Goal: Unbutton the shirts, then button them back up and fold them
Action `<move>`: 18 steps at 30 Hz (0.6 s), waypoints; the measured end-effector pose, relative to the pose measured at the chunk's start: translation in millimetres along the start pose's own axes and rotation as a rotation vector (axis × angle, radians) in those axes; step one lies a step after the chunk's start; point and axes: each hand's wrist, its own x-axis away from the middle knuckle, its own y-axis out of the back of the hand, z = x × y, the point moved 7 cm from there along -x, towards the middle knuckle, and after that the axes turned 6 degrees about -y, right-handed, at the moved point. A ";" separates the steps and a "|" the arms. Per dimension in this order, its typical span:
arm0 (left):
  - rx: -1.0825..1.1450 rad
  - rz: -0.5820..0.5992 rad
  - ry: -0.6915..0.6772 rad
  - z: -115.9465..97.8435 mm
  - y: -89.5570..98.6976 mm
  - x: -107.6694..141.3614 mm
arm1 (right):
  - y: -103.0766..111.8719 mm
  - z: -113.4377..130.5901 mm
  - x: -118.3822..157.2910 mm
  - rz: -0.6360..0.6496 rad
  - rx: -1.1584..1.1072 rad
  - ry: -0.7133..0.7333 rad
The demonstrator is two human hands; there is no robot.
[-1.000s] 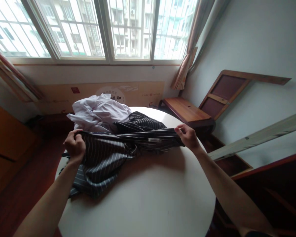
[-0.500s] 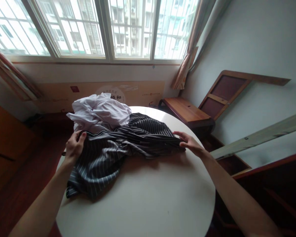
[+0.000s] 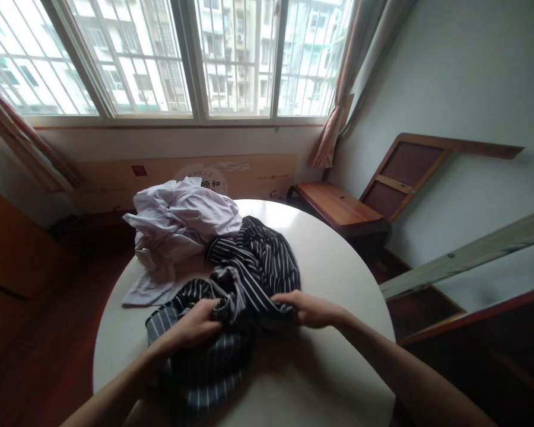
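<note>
A black garment with white stripes (image 3: 267, 255) lies bunched on the round white table (image 3: 338, 362). My left hand (image 3: 199, 323) is closed on its near left part, with the fingertips partly tucked in the cloth. On the near right edge of the same garment, my right hand (image 3: 305, 308) pinches the fabric, index finger stretched along it. Folds hide the garment's exact kind. Behind it, touching its far left side, a crumpled pale lilac-white cloth garment (image 3: 182, 207) rests at the table's far left edge.
Past the table on the right stands a low wooden bench or chair seat (image 3: 338, 204), with a wooden panelled frame (image 3: 404, 169) against the wall. A long printed carton (image 3: 258, 172) leans under the barred window (image 3: 235, 59). Curtains (image 3: 331, 136) hang at both sides.
Both hands have come closer together and toward me, drawing the striped garment into a bunch. A flap of the pale cloth now shows on the table at left. The view has tilted slightly up.
</note>
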 end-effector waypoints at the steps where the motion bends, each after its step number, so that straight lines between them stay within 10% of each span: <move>1: 0.118 0.156 0.058 -6.2 -11.5 9.8 | -12.0 11.1 10.8 0.220 -0.059 0.014; 3: 0.343 0.470 0.179 -23.8 -26.0 36.0 | -20.4 34.4 42.2 0.609 -0.188 0.084; 5: 0.493 0.555 0.201 -48.1 -15.4 48.1 | 1.2 51.4 64.7 0.739 -0.286 0.151; 11: 0.022 -0.363 -0.198 -105.2 105.0 -43.3 | 171.1 19.1 11.6 -0.285 0.047 -0.112; 14: -0.374 -1.030 -0.217 -105.0 155.8 -72.2 | 224.8 -7.1 -26.6 -0.510 0.309 -0.213; 18: -0.619 -1.066 -0.040 -70.5 174.4 -104.0 | 250.9 -47.4 -48.5 -0.604 0.438 -0.390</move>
